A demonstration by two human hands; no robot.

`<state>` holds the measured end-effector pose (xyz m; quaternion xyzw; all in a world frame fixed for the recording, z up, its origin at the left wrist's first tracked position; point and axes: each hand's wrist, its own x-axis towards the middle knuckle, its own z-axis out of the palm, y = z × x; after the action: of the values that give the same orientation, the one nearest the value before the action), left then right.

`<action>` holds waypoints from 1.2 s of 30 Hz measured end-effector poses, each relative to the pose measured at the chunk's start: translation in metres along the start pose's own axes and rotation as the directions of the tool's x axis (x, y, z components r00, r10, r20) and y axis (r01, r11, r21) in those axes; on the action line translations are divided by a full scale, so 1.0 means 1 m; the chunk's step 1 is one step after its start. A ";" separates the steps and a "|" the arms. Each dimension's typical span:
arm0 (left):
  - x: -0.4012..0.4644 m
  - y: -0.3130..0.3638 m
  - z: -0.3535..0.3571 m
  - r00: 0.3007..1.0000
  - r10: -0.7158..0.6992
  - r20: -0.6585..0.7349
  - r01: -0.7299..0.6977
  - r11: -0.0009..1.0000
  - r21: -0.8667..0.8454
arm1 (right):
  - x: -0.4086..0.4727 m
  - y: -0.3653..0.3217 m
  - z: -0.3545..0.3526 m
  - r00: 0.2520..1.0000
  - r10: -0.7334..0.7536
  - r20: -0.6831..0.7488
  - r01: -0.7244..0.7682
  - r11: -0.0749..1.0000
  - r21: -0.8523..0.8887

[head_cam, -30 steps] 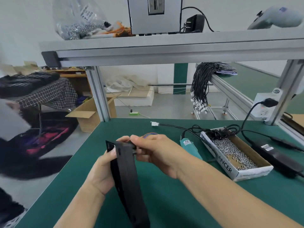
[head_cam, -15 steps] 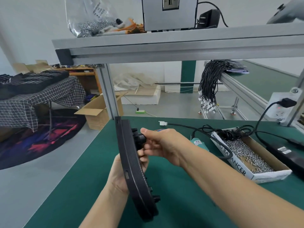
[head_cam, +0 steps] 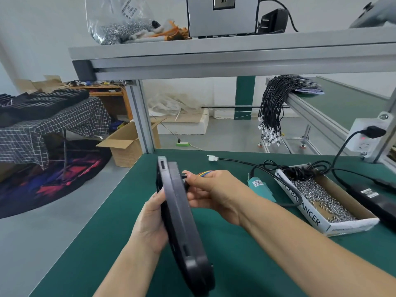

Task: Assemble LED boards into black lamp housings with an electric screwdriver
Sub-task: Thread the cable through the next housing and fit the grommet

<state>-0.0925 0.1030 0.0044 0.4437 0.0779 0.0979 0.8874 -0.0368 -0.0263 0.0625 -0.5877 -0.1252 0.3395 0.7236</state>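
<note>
The black lamp housing [head_cam: 182, 221] stands on edge above the near green bench [head_cam: 246, 264], its face turned away and its inside hidden. The left hand [head_cam: 153, 221] grips its left side; the right hand [head_cam: 211, 192] pinches a small black part at its right edge, too small to identify. The box of screws [head_cam: 321, 202] at right reads "BALANCER" in part. The teal electric screwdriver [head_cam: 260, 189] lies half hidden behind the right wrist. Half a second ago the housing leaned more steeply.

Green workbench [head_cam: 246, 254] with screw box [head_cam: 327, 202], teal screwdriver [head_cam: 260, 188], black adapter [head_cam: 372, 197].
</note>
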 end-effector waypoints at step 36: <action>-0.024 0.037 0.014 0.923 0.237 0.304 -0.351 0.843 0.408 | -0.034 0.000 -0.024 0.979 -0.183 0.085 0.186 0.982 -0.030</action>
<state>-0.1166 0.1080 0.0433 0.6541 -0.0796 0.1578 0.7355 -0.0479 -0.0662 0.0629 -0.5728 -0.2152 0.2921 0.7351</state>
